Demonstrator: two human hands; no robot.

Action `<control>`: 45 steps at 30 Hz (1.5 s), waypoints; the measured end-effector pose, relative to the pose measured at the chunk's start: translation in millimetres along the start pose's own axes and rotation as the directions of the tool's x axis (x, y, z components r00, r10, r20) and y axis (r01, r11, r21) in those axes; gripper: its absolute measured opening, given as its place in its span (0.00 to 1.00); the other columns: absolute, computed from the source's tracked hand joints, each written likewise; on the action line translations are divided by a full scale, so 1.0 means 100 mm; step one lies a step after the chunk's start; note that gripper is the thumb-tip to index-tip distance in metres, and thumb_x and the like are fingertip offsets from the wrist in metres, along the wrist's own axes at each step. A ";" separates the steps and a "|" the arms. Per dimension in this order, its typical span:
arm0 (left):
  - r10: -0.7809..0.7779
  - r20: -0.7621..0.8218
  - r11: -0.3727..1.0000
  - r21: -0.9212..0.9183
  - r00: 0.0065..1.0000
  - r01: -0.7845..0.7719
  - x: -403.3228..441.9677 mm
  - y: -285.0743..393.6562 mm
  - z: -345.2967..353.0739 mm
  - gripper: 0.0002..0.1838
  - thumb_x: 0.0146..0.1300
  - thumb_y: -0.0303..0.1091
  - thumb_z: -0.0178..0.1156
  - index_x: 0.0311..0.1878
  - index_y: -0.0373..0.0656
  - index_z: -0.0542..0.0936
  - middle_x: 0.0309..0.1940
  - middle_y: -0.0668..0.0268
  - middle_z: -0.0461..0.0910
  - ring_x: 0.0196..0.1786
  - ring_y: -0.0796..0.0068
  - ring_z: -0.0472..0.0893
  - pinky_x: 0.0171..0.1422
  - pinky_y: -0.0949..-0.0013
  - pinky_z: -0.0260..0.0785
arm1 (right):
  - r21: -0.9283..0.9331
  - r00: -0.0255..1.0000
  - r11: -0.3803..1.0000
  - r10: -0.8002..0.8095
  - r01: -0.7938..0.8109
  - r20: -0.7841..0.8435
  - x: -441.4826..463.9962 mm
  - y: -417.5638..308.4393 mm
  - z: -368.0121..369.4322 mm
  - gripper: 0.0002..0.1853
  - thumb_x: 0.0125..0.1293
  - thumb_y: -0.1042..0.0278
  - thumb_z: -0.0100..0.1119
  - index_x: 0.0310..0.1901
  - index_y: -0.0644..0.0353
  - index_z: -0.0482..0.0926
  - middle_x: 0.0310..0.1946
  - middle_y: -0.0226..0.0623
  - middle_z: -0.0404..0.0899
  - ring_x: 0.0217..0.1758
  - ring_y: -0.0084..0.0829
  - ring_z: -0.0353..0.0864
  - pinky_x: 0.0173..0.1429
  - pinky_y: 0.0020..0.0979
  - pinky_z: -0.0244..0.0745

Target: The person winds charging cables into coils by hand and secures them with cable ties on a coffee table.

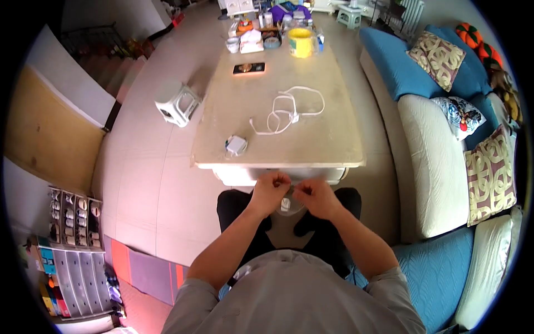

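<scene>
My left hand (270, 192) and my right hand (318, 197) meet in front of the table's near edge, above my lap. The fingers of both are pinched together at the top of a small see-through plastic bag (296, 210). Inside or behind its film shows a small white piece (285, 204); which of the two I cannot tell. A bit of something dark greenish sits between the fingertips, too small to name. Nearest on the tabletop are a white charger-like block (236, 145) and a loosely looped white cable (293, 116).
Farther along the table (222, 117) lies a phone (248, 68); a yellow tub (301, 43) and several small items crowd the far end. A white stool (178, 104) stands left. To the right runs a blue and cream sofa (434, 167) with cushions.
</scene>
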State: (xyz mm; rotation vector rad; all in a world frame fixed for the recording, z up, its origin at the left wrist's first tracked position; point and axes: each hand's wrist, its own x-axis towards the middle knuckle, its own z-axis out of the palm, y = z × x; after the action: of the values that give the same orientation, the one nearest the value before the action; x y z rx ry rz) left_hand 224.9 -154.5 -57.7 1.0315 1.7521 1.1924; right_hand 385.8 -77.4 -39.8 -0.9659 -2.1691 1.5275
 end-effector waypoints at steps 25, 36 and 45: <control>-0.052 0.416 0.992 0.125 0.908 -0.001 -0.03 0.11 -0.15 0.12 0.67 0.34 0.56 0.44 0.33 0.79 0.32 0.66 0.81 0.36 0.79 0.78 0.43 0.75 0.72 | 0.115 0.999 0.992 -0.047 0.050 -0.026 -0.06 0.00 -0.02 0.11 0.59 0.67 0.63 0.38 0.67 0.81 0.24 0.35 0.81 0.28 0.20 0.76 0.34 0.26 0.72; -0.175 0.555 0.985 0.087 0.813 0.152 -0.08 0.24 -0.29 0.08 0.66 0.33 0.55 0.40 0.39 0.79 0.29 0.69 0.79 0.34 0.82 0.77 0.41 0.77 0.72 | 0.317 0.997 0.948 -0.053 0.033 0.056 0.03 0.22 -0.01 0.08 0.61 0.69 0.63 0.39 0.63 0.79 0.28 0.27 0.77 0.31 0.17 0.73 0.37 0.23 0.70; -0.090 0.438 0.616 -0.681 0.894 0.396 -0.18 0.34 -0.20 0.09 0.68 0.35 0.55 0.46 0.41 0.75 0.33 0.70 0.78 0.36 0.77 0.79 0.42 0.70 0.76 | 0.505 0.952 0.828 0.105 -0.245 0.289 0.26 1.09 0.32 0.35 0.72 0.37 0.30 0.48 0.63 0.78 0.39 0.35 0.81 0.46 0.28 0.78 0.54 0.31 0.69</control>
State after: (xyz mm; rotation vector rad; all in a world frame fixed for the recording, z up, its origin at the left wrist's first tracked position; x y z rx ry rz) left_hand 220.4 -169.9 -17.7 0.4191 0.8826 1.2717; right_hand 385.0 -60.1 -155.1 -0.8241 -1.6521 2.2900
